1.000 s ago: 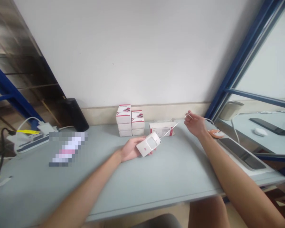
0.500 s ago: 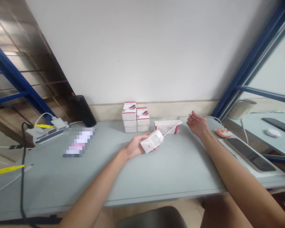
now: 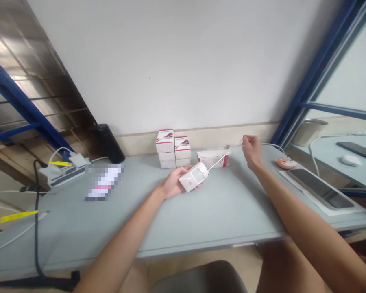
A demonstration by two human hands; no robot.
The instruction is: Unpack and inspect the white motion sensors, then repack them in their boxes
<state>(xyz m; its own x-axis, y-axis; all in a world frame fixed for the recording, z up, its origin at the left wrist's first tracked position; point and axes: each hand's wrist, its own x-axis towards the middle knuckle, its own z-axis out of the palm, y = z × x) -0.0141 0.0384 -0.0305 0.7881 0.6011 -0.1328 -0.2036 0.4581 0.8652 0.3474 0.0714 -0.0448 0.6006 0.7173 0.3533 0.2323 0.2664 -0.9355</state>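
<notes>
Sensor [image 3: 194, 177], white: sits nearer than the box stack [image 3: 165, 145], to its right; left grip [image 3: 173, 183] clamps it. Rod [image 3: 218, 161]: slants from sensor; right grip [image 3: 251, 150], right of the stack, pinches its tip.

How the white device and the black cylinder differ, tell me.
The white device is boxy; the black cylinder is rounded. The white device is held; the black cylinder stands on the table. A thin white rod extends from the white device; none shows on the black cylinder.
</notes>
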